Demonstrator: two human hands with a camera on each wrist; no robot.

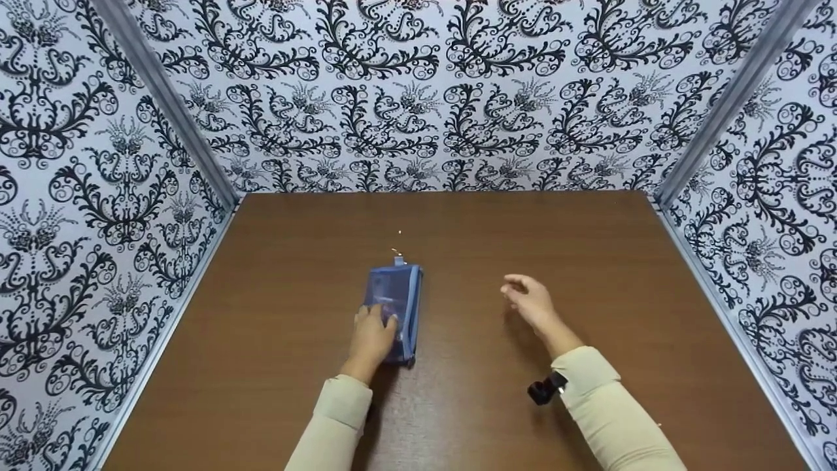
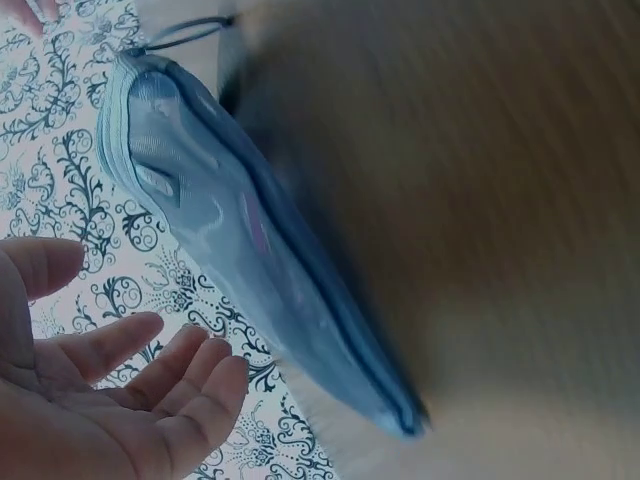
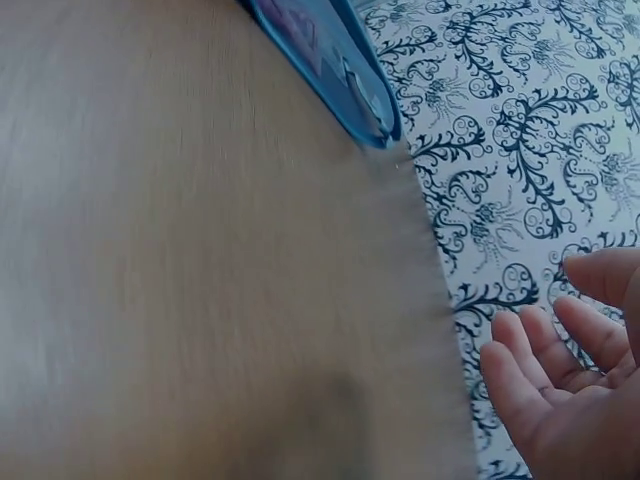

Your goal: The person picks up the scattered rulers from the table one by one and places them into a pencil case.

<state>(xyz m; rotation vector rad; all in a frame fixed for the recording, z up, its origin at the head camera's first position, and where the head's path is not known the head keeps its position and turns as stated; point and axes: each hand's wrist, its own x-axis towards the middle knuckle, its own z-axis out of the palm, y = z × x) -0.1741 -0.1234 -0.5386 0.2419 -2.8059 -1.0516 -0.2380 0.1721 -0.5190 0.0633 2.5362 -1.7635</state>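
Note:
A blue zippered pouch [image 1: 394, 288] with see-through mesh sides lies on the brown table, left of the middle, with a small tab and ring at its far end. My left hand [image 1: 374, 335] is over the pouch's near left part in the head view. In the left wrist view the fingers of that hand [image 2: 130, 390] look loosely bent and apart from the pouch [image 2: 225, 220]. Something pinkish shows faintly through the mesh. To the right of the pouch, my right hand [image 1: 531, 304] hovers above the table with relaxed fingers, holding nothing.
The wooden table [image 1: 523, 229] is bounded by patterned walls [image 1: 418, 98] at the back and both sides, with grey strips at the corners. A black wrist camera [image 1: 544, 389] sits by the right sleeve. Tiny pale specks lie beyond the pouch.

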